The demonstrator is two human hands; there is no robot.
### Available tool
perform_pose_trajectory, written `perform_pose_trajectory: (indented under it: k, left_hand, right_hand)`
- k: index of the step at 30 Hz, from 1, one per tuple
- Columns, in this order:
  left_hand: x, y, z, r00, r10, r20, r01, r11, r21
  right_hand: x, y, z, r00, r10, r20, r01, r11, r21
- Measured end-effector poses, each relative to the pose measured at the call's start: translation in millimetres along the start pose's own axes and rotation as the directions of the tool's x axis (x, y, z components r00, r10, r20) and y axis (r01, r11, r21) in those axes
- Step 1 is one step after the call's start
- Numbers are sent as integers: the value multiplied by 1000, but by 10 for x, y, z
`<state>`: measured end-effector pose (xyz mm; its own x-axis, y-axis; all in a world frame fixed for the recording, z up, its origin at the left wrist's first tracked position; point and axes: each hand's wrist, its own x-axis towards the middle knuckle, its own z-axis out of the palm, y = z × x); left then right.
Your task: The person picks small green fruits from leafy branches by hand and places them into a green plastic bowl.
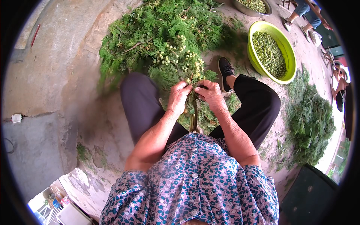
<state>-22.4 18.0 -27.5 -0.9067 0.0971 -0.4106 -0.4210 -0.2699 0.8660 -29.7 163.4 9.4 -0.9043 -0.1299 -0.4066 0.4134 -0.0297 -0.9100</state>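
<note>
Head view only: fingertips of both hands buried in foliage, exact pinch hard to make out. Left hand (177, 98) curled around a leafy green sprig (193, 98) bearing pale seed clusters, held above the lap between the knees. Right hand (210, 93) closed on the same sprig, thumb touching left fingers. Beyond, big branch pile (161, 33), lime basin (290, 56) of green seeds.

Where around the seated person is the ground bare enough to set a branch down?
Bare concrete lies left of the green branch pile. Crowded ahead and right: pile, lime basin of green berries, second heap. Both hands grip a sprig.
</note>
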Motion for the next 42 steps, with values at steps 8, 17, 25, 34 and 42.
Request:
perform_pose_trajectory:
  k: [8, 17, 25, 34, 42]
  left_hand:
    - [-164, 326, 172, 996, -86, -3, 86, 992, -95]
    - [-79, 169, 99, 994, 83, -66, -77, 994, 78]
    - [-135, 239, 196, 950, 309, 52, -290, 804, 520]
    - [-173, 263, 221, 957, 287, 30, -275, 873, 403]
    - [-154, 212, 176, 981, 191, 41, -193, 915, 355]
  right_hand:
    - [60, 223, -149, 988, 46, 149, -106, 899, 426]
    - [-24, -83, -130, 997, 9, 79, -61, 728, 682]
    - [30, -11, 29, 957, -235, -171, 207, 964, -165]
    - [-25, -17, 22, 990, -78, -114, 72, 996, -55]
    - [-35, 16, -59, 996, 84, -26, -72, 951, 302]
